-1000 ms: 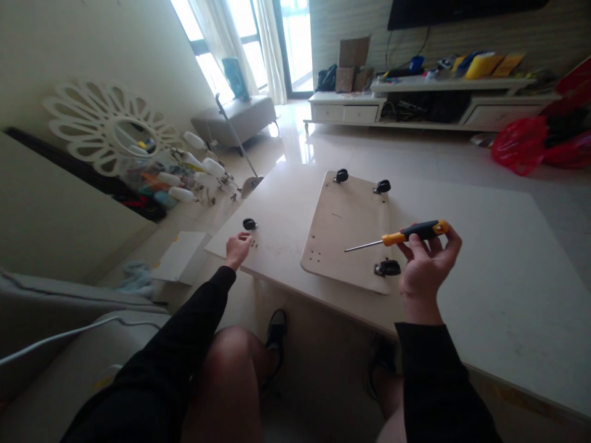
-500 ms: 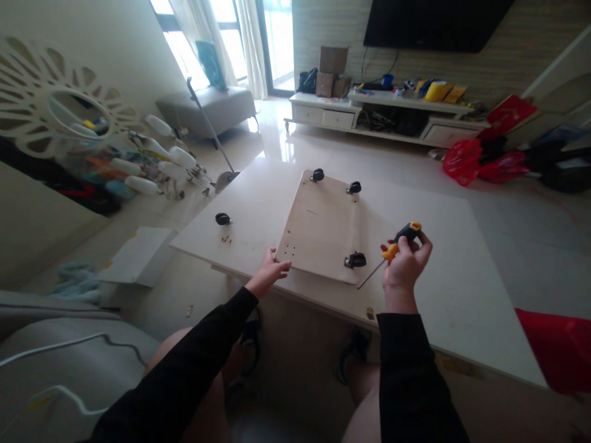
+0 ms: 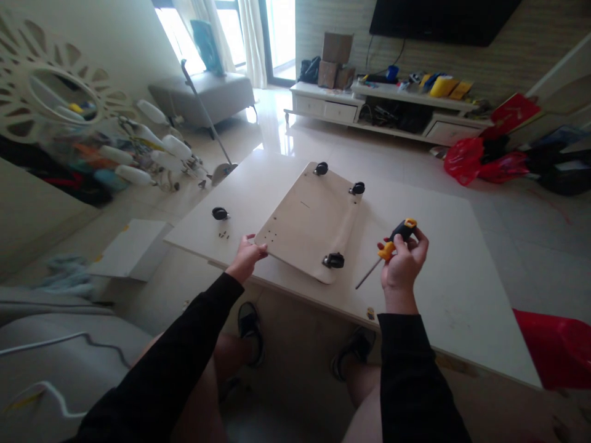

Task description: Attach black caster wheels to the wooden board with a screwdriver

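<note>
A pale board lies on the white table, with black caster wheels at three of its corners, one of them the near right caster. My left hand grips the board's near left corner, thumb on top and fingers at the edge. Small holes show in the board beside that corner. In my right hand is a yellow and black screwdriver, its shaft pointing down and left above the table. A loose caster rests left of the board, with several small screws near it.
The white table extends to the right, with a red object beyond its right edge. A white box stands on the floor at left. Behind the table are a TV cabinet and a grey bench.
My left hand has pulled the board's near end to the left, turning it on the table. The right hand holds the screwdriver in nearly the same place.
</note>
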Motion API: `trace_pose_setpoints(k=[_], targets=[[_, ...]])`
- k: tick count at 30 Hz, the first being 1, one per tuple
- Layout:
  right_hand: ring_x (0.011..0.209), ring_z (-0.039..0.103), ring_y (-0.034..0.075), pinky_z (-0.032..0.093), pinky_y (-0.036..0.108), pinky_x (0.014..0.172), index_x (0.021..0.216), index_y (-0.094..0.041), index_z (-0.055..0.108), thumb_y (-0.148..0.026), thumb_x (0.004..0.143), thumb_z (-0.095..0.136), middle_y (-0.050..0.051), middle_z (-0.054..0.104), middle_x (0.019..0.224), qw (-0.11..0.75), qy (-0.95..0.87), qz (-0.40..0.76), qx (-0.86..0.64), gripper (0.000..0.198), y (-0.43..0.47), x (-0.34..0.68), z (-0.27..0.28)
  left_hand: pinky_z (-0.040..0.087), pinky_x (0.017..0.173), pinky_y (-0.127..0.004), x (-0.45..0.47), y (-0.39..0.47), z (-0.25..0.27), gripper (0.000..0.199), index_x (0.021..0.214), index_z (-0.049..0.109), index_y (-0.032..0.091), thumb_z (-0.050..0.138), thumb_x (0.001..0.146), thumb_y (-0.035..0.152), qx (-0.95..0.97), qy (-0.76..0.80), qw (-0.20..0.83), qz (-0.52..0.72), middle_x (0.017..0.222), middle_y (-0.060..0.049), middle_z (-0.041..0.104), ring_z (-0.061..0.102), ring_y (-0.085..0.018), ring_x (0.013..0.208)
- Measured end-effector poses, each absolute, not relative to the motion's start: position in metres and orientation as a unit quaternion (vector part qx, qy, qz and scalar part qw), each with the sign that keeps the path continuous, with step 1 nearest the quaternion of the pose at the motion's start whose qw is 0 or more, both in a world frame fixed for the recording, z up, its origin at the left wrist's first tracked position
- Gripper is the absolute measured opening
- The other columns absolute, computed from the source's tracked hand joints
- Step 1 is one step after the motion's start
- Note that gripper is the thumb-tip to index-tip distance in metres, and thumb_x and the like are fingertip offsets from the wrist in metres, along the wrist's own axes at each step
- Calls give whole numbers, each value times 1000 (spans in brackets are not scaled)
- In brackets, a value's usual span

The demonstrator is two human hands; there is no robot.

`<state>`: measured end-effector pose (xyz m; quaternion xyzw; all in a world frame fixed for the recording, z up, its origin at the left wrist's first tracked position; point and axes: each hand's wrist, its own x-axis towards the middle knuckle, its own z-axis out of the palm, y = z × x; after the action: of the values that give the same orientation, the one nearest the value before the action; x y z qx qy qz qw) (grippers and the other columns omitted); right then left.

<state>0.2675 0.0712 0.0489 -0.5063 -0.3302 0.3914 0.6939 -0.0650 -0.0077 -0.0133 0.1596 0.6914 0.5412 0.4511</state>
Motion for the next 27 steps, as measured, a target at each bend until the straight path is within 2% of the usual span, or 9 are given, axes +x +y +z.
trace_pose_setpoints(k=[3,6,7,8,10,13,19,22,27], targets=[[74,66,8,63,30,65,120,-28,57,-32,71,74,-5,55,110,688,-345,392,-504,52,70,264,48,59,100,-46,-82,0,-5,64,141,38,17,68,85,8,210,770,369,477,119,-15,64,69,-28,111],[77,65,8,65,32,69,117,-26,58,-33,71,76,-3,56,112,690,-359,389,-494,49,68,260,47,45,116,-60,-69,-1,3,71,144,44,15,79,82,21,311,852,187,378,145,-24,49,47,-44,144],[78,65,8,66,33,71,115,-26,59,-33,71,78,-3,56,112,693,-361,388,-489,49,67,258,47,41,119,-63,-57,-3,5,69,144,47,17,79,83,24,358,851,141,358,152,-25,44,41,-46,149],[79,66,9,67,35,72,114,-26,59,-33,71,79,-4,56,111,696,-362,387,-485,48,67,257,47,40,119,-64,-42,-6,6,63,142,50,19,76,85,23,407,837,129,343,153,-23,43,41,-46,149],[78,68,9,68,37,74,113,-27,59,-31,71,80,-5,56,110,706,-358,385,-474,48,67,256,46,43,116,-60,-7,-13,5,50,132,59,20,74,84,19,500,785,172,322,144,-19,51,50,-41,141],[73,69,8,67,37,77,113,-28,60,-28,71,80,-6,58,107,730,-338,385,-453,47,70,258,44,43,117,-56,40,-25,-2,47,130,62,21,72,84,19,584,706,254,311,133,-15,61,56,-36,133],[91,75,12,65,37,87,114,-30,57,-24,70,80,-6,62,109,752,-286,392,-447,50,76,260,39,37,125,-57,75,-41,-19,78,157,41,15,68,83,21,571,661,359,329,155,-23,49,44,-38,149],[95,76,15,66,39,86,115,-31,54,-25,70,82,-6,60,113,751,-299,390,-441,53,74,252,40,34,129,-56,76,-44,-25,79,157,40,13,67,83,22,574,634,378,355,152,-24,50,44,-37,149],[97,78,18,67,41,83,115,-32,49,-31,70,85,-5,58,121,740,-344,378,-437,58,70,235,45,33,130,-57,84,-51,-31,81,156,40,16,70,80,23,576,613,395,369,154,-22,46,42,-37,150]])
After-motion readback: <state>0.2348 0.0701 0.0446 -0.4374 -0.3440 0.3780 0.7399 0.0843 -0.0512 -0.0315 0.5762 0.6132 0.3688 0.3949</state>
